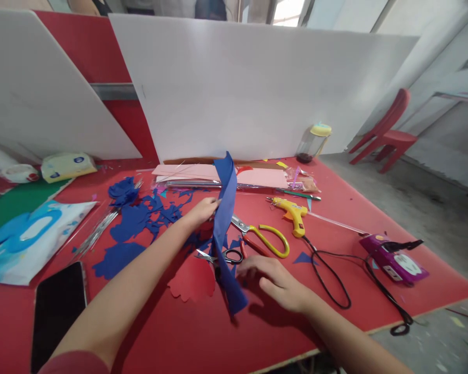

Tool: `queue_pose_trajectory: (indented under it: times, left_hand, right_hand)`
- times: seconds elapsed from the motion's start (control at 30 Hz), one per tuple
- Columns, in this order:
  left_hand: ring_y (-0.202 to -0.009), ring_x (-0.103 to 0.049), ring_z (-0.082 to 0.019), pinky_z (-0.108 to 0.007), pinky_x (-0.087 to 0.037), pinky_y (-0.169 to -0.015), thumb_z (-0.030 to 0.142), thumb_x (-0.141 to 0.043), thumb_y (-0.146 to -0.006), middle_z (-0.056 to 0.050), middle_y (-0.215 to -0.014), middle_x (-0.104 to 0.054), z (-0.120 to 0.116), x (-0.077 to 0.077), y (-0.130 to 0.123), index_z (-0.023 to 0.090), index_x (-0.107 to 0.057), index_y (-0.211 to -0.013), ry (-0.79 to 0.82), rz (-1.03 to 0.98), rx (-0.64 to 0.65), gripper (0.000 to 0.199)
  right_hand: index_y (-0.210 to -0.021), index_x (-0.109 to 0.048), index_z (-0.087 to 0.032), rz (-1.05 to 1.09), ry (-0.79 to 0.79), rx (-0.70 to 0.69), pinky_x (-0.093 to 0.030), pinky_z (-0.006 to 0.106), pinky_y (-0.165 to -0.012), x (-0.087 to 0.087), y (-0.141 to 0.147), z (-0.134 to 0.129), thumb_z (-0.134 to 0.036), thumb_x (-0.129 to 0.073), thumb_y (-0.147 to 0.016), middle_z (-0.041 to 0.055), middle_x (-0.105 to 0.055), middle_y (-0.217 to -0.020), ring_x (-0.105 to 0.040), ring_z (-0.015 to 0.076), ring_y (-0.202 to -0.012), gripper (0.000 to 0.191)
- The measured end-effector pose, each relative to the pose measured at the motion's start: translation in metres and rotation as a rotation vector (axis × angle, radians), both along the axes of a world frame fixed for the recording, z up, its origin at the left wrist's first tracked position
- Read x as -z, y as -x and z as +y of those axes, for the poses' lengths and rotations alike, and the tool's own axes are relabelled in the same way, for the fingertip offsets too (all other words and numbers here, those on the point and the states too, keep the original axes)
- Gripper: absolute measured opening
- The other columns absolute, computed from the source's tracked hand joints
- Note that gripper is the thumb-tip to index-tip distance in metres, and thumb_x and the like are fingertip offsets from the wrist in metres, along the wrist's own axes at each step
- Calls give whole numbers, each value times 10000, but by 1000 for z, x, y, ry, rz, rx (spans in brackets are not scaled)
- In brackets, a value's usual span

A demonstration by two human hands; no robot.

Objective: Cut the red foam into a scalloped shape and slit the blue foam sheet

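A long, curling strip of blue sheet [225, 208] is held up over the red table by my left hand [206, 212], its fingers closed on the strip's left edge. My right hand [271, 280] is just right of the strip's lower end, fingers apart and slightly curled, with nothing in it. Beneath the strip lie small scissors with black handles [233, 256] and a red scalloped paper piece [193, 280]. Larger scissors with a yellow and a red handle [273, 243] rest just beyond my right hand. Blue cut shapes [130, 223] and scraps spread to the left.
On the right are a yellow glue gun [294, 215], its black cord and a purple box [393, 259]. A phone [58, 306] lies at the left front. Pink sheets [261, 177] and a jar [312, 144] stand near the white board [257, 88] behind.
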State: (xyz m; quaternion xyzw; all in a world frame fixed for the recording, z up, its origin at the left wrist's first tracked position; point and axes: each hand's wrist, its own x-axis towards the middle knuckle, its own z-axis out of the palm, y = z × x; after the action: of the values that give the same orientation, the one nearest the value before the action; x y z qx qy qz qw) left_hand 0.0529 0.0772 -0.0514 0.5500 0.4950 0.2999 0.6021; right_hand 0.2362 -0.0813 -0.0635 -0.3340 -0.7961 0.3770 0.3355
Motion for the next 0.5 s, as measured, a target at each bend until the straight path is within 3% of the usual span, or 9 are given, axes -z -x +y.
queue_pose_trajectory:
  times: [0.17, 0.33, 0.5]
  left_hand:
    - [-418, -398, -76, -217, -303, -464, 279, -621, -673, 64, -461, -456, -11, -4, -6, 159, -489, -577, -13, 16, -37, 202]
    - [-414, -390, -79, -211, -304, -451, 236, -574, -689, 75, -430, -395, -19, -6, -16, 178, -431, -551, -61, -14, -85, 207]
    - [-526, -456, -93, -222, -369, -547, 183, -542, -677, 40, -548, -484, -23, -1, -23, 153, -510, -651, -153, -74, -132, 51]
  right_hand:
    - [-1199, -449, -212, 87, 238, 261, -418, 383, -967, 1, 8, 12, -390, -352, -919, 122, -525, -1207, -527, 188, -1118, 346]
    - [-1331, -298, -234, 174, 289, 199, -423, 371, -981, 0, 25, 44, -336, -418, -887, 113, -349, -1408, -394, 194, -1280, 471]
    - [-1303, -362, -210, 210, 243, 284, -361, 400, -1034, -10, 46, 79, -357, -419, -872, 88, -463, -1332, -444, 198, -1233, 459]
